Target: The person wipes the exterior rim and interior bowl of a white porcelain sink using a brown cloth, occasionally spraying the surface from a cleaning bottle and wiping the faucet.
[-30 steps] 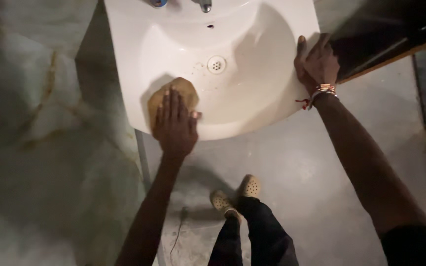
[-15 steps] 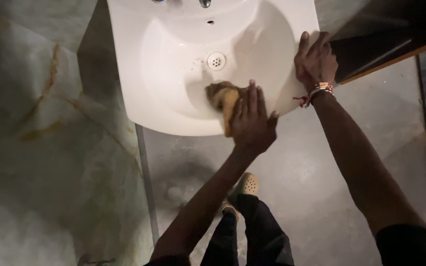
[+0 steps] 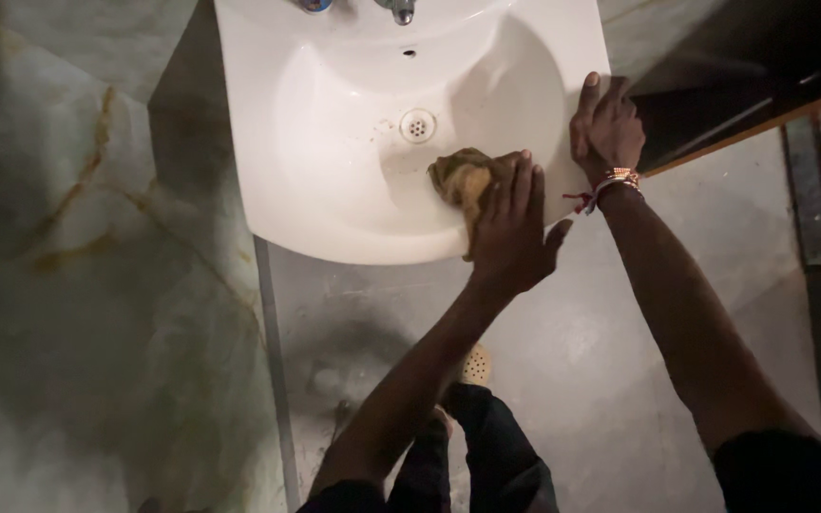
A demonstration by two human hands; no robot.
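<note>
Pressing a brown cloth (image 3: 463, 180) into the white sink (image 3: 334, 190), left hand (image 3: 515, 233) gripping it, right hand (image 3: 605, 128) flat on the rim.

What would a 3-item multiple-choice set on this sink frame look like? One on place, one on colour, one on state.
1. Where does the right hand rest?
A. on the sink's right rim
B. on the tap
C. on the floor

2. What colour is the cloth?
A. blue
B. yellow-brown
C. white

3. What is the left hand doing with the cloth?
A. hovering apart from it
B. pressing it against the basin
C. hanging it on the wall

Answers:
1 A: its fingers lie on the right edge of the white sink.
2 B: the crumpled cloth shows yellow-brown against the white basin.
3 B: the fingers lie on the cloth, below and right of the drain.
</note>
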